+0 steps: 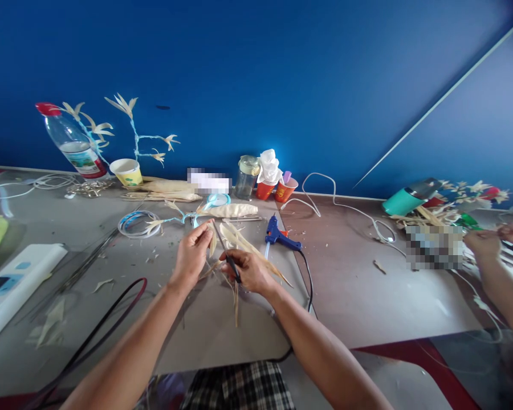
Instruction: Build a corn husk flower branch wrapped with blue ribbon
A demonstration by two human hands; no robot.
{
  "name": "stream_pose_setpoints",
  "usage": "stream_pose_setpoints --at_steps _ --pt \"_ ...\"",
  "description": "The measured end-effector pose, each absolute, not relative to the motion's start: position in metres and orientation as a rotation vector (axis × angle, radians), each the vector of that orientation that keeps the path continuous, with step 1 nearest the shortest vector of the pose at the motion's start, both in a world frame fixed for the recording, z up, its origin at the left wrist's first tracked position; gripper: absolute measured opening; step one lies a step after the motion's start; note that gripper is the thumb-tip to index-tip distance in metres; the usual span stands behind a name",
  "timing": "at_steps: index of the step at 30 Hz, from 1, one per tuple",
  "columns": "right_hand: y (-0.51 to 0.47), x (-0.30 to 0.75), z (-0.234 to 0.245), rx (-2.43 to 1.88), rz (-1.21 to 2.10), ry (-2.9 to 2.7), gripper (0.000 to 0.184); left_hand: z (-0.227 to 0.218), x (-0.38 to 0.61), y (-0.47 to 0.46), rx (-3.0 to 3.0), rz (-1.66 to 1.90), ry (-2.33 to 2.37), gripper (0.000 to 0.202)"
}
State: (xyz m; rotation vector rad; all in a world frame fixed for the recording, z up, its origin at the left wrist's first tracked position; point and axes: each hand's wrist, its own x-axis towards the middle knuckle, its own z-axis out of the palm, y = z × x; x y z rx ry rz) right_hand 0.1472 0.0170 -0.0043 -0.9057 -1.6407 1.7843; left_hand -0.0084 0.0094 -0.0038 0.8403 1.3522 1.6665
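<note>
My left hand [194, 250] pinches a small pale strip of dried corn husk [214, 242] between thumb and fingers. Black-handled scissors [232, 267] are gripped in my right hand [250, 270], their long metal blades pointing up to the husk at my left fingertips. Larger pieces of husk [256, 250] lie behind and beneath my right hand, with thin strips hanging toward the table front. Just right of them rests a blue glue gun [280, 234]. A blue-wrapped stem with husk petals [171, 219] lies beyond my left hand, near a coil of tubing or wire [140, 224].
Along the blue wall stand a bottle [79, 151], a yellow cup [127, 172] with a husk-flower branch, a glass jar [247, 177] and red paper cups [285, 189]. A white power strip [23, 273] lies left. Another person's hands [485, 247] are at the right, near a green tumbler [406, 198].
</note>
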Motion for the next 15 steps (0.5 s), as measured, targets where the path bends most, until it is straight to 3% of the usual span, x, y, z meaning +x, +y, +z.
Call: stream_pose_setpoints --at_steps 6,15 --pt "0.022 0.156 -0.007 -0.768 1.757 -1.432 0.042 -0.003 -0.008 0.01 0.797 1.743 1.293 0.025" --pt "0.025 0.144 -0.009 -0.737 1.639 -1.146 0.05 -0.001 -0.005 0.01 0.745 1.712 1.271 0.028"
